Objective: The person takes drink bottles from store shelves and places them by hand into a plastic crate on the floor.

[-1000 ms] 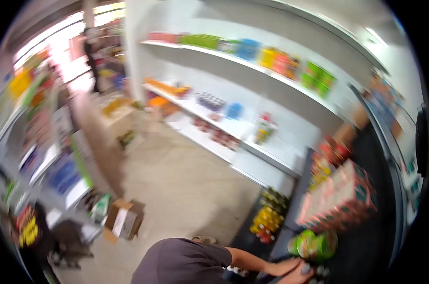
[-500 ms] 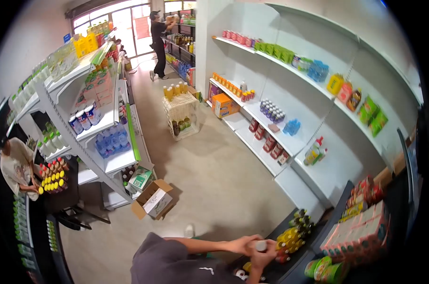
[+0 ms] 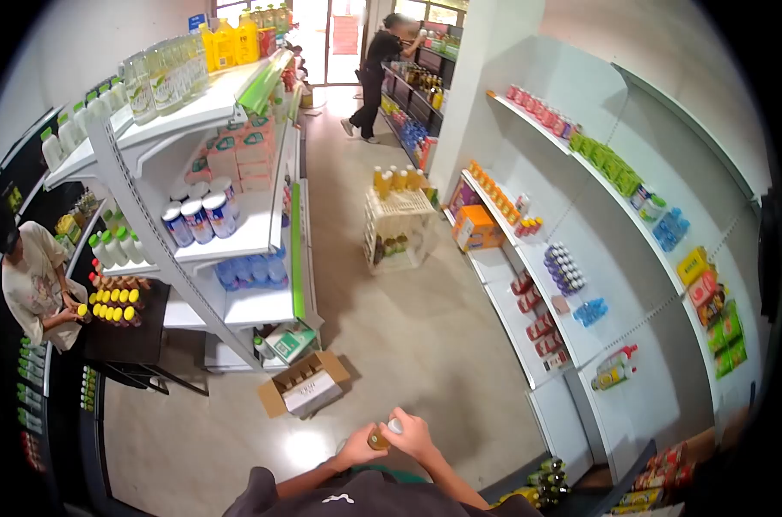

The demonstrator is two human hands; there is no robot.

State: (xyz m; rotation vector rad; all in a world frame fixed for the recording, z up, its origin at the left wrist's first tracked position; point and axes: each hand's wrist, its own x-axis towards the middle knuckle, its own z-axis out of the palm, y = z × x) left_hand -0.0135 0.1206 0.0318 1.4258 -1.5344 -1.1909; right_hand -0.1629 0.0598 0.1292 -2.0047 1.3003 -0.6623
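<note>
In front of my chest, both hands are together on a small bottle with amber contents point(image 3: 377, 439) and a greyish-white cap point(image 3: 395, 426). My left hand point(image 3: 356, 446) is closed around the amber part. My right hand point(image 3: 415, 437) is closed by the cap, its fingers meeting those of the left. Much of the bottle is hidden by my fingers. Below and to the right, several bottles with dark and yellow contents point(image 3: 542, 484) stand on a dark shelf.
An open carton point(image 3: 309, 386) lies on the floor ahead. Beyond it stands a white crate point(image 3: 401, 226) with bottles. Shelving flanks both sides, including a left rack point(image 3: 180, 263). One person point(image 3: 36, 280) handles yellow-capped bottles; another point(image 3: 381, 73) reaches to a back shelf.
My view has turned left. My hands and the bottle have moved from beside the dark shelf to in front of my body. The person at the back has shifted their arms toward the shelf.
</note>
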